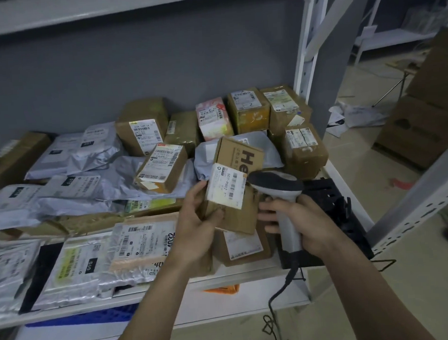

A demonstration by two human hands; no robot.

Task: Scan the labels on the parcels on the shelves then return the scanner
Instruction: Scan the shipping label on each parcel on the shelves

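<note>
My left hand [198, 219] grips a small brown cardboard parcel [235, 215] and holds it tilted above the shelf, its white barcode label [227, 186] facing up. My right hand [300, 219] is wrapped round the handle of a white and dark grey barcode scanner [280, 190]. The scanner's head sits right beside the label's right edge. A black coiled cable [274, 314] hangs from the handle. Many more labelled parcels cover the shelf [222, 280].
Brown boxes [249, 109] stand along the back; grey mailer bags [71, 156] lie at the left. A black scanner stand [335, 216] sits at the shelf's right end beside the white upright post [305, 50]. Blue crates [83, 320] show below. Cartons [421, 125] stand on the floor at right.
</note>
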